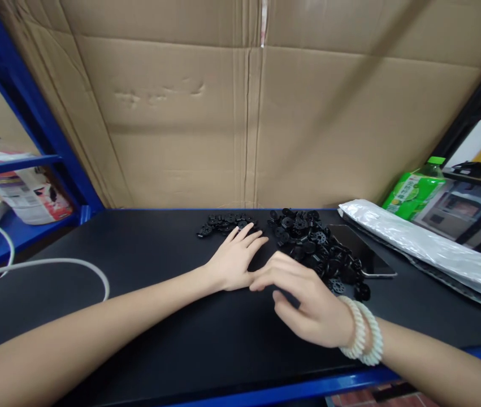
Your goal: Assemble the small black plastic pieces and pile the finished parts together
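My left hand (pixel 237 259) is spread over the black tabletop with its fingers apart, its fingertips beside a small pile of black plastic parts (pixel 223 222). It holds nothing. My right hand (pixel 303 297), with two pale coiled bands at the wrist, is curved with thumb and fingers apart and nothing between them. Its fingertips are close to the left thumb; whether they touch is unclear. Just beyond the right hand lies a larger heap of black round parts (pixel 319 240), some with holes.
A dark phone (pixel 361 251) lies right of the heap, beside a silvery plastic package (pixel 427 240). Behind stand a green pack (pixel 412 195) and cardboard (pixel 181 113). On the left are a white cable (pixel 62 261), a blue frame (pixel 49 107) and a large bottle (pixel 32 192).
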Tool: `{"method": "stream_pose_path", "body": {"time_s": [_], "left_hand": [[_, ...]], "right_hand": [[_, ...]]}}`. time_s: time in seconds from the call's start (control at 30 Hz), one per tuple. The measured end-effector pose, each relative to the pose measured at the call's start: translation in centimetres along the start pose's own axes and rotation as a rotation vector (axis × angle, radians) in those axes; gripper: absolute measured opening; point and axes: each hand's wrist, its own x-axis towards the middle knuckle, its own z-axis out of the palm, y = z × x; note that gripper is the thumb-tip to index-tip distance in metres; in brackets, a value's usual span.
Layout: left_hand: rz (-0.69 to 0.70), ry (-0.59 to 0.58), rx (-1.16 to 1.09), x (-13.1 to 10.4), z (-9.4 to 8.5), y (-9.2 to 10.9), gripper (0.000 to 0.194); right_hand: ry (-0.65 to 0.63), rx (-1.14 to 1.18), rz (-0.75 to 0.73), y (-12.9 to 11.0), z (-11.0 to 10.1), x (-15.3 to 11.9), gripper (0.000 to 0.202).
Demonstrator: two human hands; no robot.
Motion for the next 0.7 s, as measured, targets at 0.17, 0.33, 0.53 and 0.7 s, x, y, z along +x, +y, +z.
{"method": "stream_pose_path", "body": {"time_s": [0.17, 0.33, 0.53, 0.7], "left_hand": [[0.023, 0.053, -0.003, -0.9, -0.6, 0.6, 0.038], [-0.021, 0.098, -0.074, -2.5, -0.8, 1.2, 0.013], [-0.081, 0.128, -0.197, -3.0, -0.8, 1.6, 0.025], [-0.121, 0.131, -0.25, -2.7, -0.6, 1.6, 0.023]], "right_hand": [[-0.014, 0.059, 0.079, 0.7, 0.4, -0.4, 0.039], [-0.022, 0.132, 0.328, 1.0, 0.4, -0.4, 0.032], [-0.065, 0.371, 0.626, 1.3, 0.8, -0.5, 0.021], [-0.078, 0.424, 0.649, 1.2, 0.9, -0.5, 0.018]]}}
